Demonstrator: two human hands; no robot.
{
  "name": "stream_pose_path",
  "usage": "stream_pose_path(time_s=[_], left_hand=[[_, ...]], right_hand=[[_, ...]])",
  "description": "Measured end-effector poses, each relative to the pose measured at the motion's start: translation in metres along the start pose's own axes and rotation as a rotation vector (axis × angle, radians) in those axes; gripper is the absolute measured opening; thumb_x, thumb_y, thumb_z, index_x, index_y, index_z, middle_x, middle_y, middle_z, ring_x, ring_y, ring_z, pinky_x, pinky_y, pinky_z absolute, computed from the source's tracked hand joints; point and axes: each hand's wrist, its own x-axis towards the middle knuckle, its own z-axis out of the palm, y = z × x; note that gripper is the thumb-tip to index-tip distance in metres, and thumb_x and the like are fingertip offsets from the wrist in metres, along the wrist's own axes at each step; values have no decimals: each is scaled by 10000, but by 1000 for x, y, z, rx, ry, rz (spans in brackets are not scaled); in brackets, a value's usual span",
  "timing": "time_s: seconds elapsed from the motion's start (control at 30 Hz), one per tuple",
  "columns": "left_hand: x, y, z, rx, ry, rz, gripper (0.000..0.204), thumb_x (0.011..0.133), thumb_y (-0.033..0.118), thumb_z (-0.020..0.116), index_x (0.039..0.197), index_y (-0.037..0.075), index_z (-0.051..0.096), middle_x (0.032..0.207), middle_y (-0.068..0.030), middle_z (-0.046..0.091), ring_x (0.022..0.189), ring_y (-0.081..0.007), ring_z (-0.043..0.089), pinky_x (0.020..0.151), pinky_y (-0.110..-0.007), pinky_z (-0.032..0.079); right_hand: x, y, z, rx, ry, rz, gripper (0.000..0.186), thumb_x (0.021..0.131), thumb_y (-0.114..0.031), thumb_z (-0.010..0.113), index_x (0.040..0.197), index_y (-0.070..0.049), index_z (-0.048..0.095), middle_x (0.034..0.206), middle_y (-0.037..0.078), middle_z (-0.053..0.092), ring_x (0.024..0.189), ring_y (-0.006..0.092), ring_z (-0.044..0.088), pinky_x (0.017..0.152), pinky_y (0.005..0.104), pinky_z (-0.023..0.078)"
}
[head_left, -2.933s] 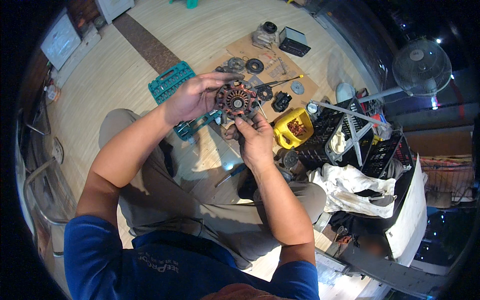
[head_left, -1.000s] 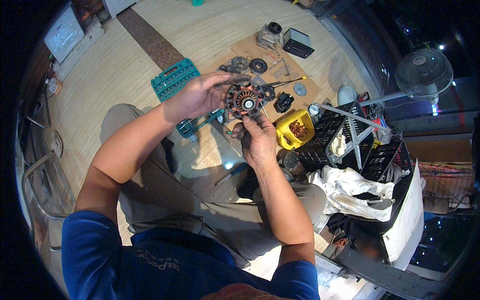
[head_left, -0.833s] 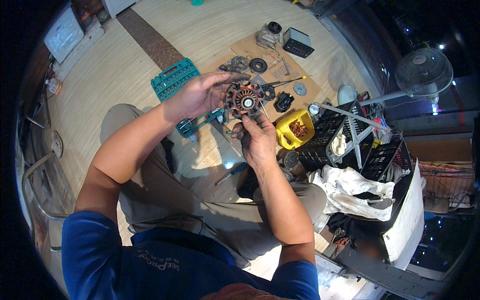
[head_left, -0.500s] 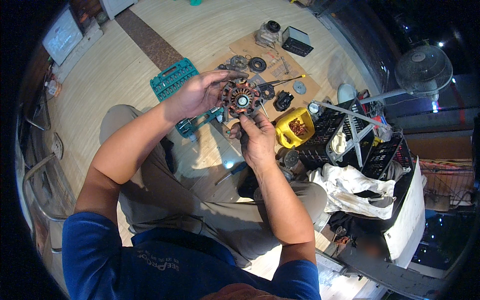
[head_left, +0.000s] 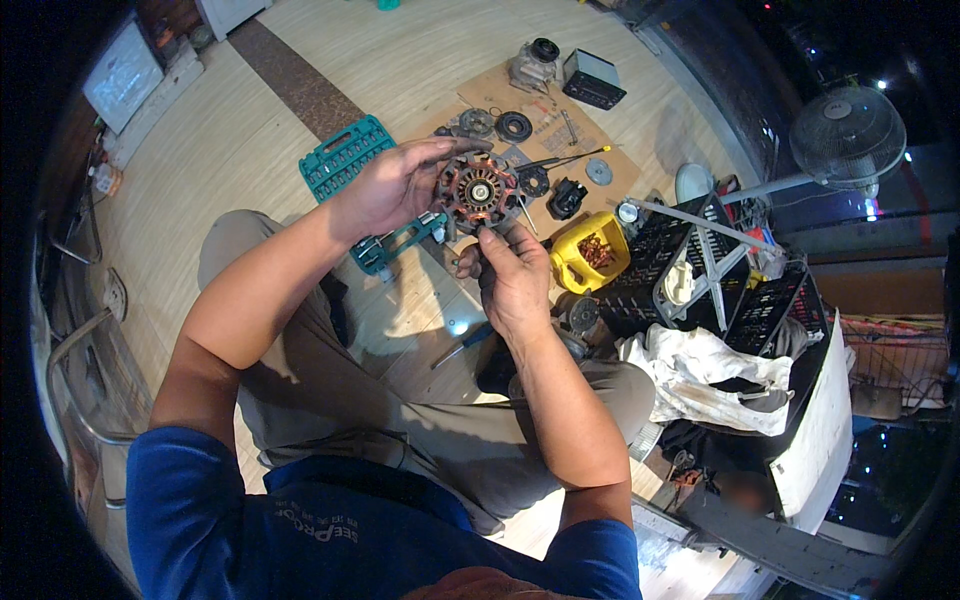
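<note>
A round motor part (head_left: 479, 191) with copper windings and a metal shaft end at its centre is held up in front of me, its face turned toward me. My left hand (head_left: 398, 187) grips it from the left, with blackened fingers reaching along its upper edge. From below, my right hand (head_left: 513, 272) supports the near edge, its thumb against the rim and the other fingers curled beneath. Those fingers are partly hidden. Just behind the part lie a cardboard sheet (head_left: 610, 150) and a teal socket set case (head_left: 345, 150).
Right of my hands, a yellow cut-open jug (head_left: 590, 252) holds copper-coloured pieces. Black crates (head_left: 640, 290), a white cloth (head_left: 705, 375) and a fan (head_left: 848, 140) stand farther right. A screwdriver (head_left: 462, 345) lies near my knees. A car radio (head_left: 593, 80) is at the back.
The motor part has tilted and turned a little, its centre moving slightly left and upward. Both hands keep nearly the same place and hold.
</note>
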Motion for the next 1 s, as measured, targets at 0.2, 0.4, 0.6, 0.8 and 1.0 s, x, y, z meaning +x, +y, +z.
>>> stream_pose_path(time_s=[0.2, 0.4, 0.6, 0.8, 1.0], left_hand=[[1, -2, -1, 5, 8, 2, 452, 1016, 257, 305, 1374, -3, 398, 1273, -157, 563, 1112, -224, 594, 938, -361, 485], [1, -3, -3, 26, 42, -2, 493, 996, 267, 311, 1381, -33, 386, 1288, -186, 552, 1136, -279, 583, 974, -411, 466], [2, -3, -5, 35, 39, -11, 469, 1000, 236, 315, 1371, -40, 396, 1277, -184, 560, 1128, -269, 587, 975, -403, 469], [1, -2, -3, 43, 60, -6, 453, 996, 218, 339, 1363, -39, 407, 1270, -186, 566, 1120, -266, 593, 973, -400, 470], [1, -2, 4, 26, 69, -8, 394, 1020, 236, 321, 1304, -7, 448, 1213, -146, 601, 1055, -201, 628, 897, -337, 525]], right_hand=[[0, 0, -1, 15, -7, 9, 161, 932, -62, 560, 1055, 42, 564, 827, 94, 628, 647, 153, 610, 580, 288, 522], [0, -1, -1, 22, -5, 21, 166, 936, -72, 559, 1058, 39, 564, 848, 104, 637, 650, 157, 613, 581, 291, 527], [0, -1, -4, 56, -19, 27, 169, 936, -77, 561, 1063, 35, 568, 918, 114, 656, 653, 160, 616, 583, 291, 528], [1, 0, -4, 86, -28, 33, 175, 942, -76, 552, 1069, 43, 568, 949, 135, 664, 655, 163, 621, 586, 286, 533], [0, -1, -5, 94, -38, 39, 189, 945, -83, 552, 1079, 49, 563, 985, 154, 668, 660, 161, 624, 589, 283, 536]])
